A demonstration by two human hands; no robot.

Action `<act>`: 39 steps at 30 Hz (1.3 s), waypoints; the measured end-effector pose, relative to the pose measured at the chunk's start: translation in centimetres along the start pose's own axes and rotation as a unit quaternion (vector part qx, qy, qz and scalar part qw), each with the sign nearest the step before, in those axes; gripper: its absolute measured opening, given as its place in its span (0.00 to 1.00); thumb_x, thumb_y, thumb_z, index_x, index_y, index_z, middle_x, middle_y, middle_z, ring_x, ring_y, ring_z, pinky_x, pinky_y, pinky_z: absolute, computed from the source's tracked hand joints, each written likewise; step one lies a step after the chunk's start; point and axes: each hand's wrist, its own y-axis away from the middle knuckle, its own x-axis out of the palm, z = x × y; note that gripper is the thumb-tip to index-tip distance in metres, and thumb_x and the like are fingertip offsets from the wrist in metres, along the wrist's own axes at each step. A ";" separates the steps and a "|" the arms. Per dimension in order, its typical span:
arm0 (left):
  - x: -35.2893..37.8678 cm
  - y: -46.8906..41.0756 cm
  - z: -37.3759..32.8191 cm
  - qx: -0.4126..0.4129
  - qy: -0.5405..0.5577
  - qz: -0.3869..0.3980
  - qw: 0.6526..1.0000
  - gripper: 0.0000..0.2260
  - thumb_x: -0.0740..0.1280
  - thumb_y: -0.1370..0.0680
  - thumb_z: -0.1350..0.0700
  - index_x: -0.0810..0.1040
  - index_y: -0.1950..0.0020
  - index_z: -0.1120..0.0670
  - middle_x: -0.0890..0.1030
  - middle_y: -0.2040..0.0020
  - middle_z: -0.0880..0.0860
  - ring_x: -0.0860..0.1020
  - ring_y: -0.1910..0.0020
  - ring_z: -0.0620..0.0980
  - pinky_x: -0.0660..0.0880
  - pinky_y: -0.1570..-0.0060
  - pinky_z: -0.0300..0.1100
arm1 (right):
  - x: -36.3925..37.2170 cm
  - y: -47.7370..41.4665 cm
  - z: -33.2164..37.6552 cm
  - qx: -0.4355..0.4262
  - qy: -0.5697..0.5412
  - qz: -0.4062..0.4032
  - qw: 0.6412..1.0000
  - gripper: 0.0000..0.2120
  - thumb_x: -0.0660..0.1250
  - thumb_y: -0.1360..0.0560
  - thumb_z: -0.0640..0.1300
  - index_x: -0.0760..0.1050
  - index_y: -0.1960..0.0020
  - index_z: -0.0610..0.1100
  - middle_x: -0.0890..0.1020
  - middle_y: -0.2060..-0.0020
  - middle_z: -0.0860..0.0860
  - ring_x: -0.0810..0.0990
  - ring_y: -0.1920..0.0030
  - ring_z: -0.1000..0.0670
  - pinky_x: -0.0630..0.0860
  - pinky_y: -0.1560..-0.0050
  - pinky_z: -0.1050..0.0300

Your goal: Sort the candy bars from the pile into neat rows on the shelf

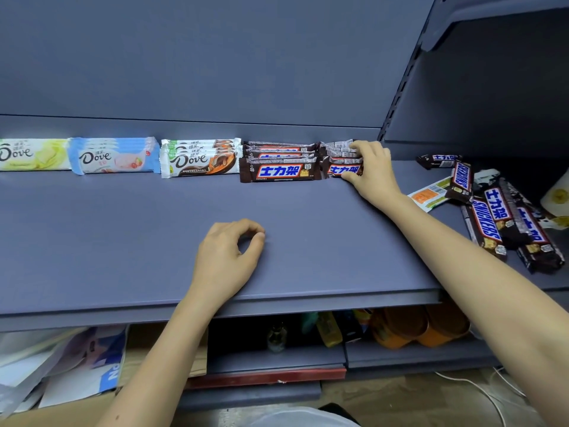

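Along the back of the blue shelf (123, 229) stand rows of bars: green Dove (30, 154), blue Dove (114, 155), white-and-brown Dove (200, 158), then a row of brown Snickers (278, 163). My right hand (369, 171) grips the right end of a second Snickers stack (338, 158), thumb at the front bar, fingers over the back ones. My left hand (228, 257) rests on the bare shelf with fingers loosely curled, holding nothing. A loose pile of Snickers bars (505, 220) lies at the right.
A green-and-orange wrapper (428, 194) and a white-yellow packet (555, 198) lie in the pile. The upright with slots (400, 97) bounds the shelf at the right. Below the shelf edge sit papers (61, 365) and orange containers (421, 326).
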 end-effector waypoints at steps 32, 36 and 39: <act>2.7 -0.2 -4.1 0.107 -0.031 0.046 0.993 0.06 0.62 0.23 0.53 0.77 0.49 0.49 0.80 0.50 0.46 0.74 0.48 0.51 0.65 0.56 0.40 | -5.5 5.9 -3.9 0.116 0.228 0.053 0.965 0.12 0.60 0.23 0.44 0.76 0.49 0.36 0.74 0.45 0.40 0.70 0.45 0.37 0.63 0.41 0.49; 2.6 -0.2 -4.2 0.110 -0.031 0.049 0.992 0.06 0.62 0.23 0.53 0.77 0.49 0.49 0.79 0.51 0.45 0.73 0.49 0.49 0.64 0.56 0.39 | -5.9 7.2 -2.9 0.130 0.123 0.005 0.984 0.07 0.65 0.26 0.42 0.76 0.55 0.36 0.73 0.45 0.41 0.68 0.43 0.38 0.63 0.43 0.52; 2.5 0.1 -4.3 0.109 0.002 0.063 0.992 0.05 0.62 0.23 0.54 0.77 0.51 0.49 0.80 0.52 0.45 0.74 0.50 0.47 0.68 0.54 0.40 | -5.9 8.7 -1.8 0.093 0.037 -0.080 0.992 0.05 0.67 0.29 0.38 0.73 0.62 0.40 0.76 0.52 0.44 0.73 0.48 0.40 0.62 0.51 0.58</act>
